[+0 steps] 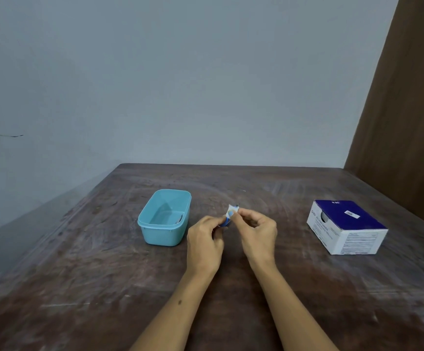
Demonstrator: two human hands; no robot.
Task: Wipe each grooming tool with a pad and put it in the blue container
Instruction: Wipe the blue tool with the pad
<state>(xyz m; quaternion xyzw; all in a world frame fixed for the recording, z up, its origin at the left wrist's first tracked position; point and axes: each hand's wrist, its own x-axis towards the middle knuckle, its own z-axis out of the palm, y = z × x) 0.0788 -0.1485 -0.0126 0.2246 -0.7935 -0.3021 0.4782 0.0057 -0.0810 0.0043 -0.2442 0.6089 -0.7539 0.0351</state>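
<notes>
Both hands meet over the middle of the table on a small blue and white pad packet (229,216). My left hand (204,240) pinches its lower blue end. My right hand (256,230) pinches its white upper end between thumb and forefinger. The light blue container (145,233) stands open just left of my left hand. A small metal tool (179,219) lies inside it against the near right wall. No other grooming tool shows on the table.
A white and dark blue cardboard box of pads (346,225) sits at the right of the worn brown table (104,287). A grey wall runs behind, and a brown panel (408,110) stands at the far right.
</notes>
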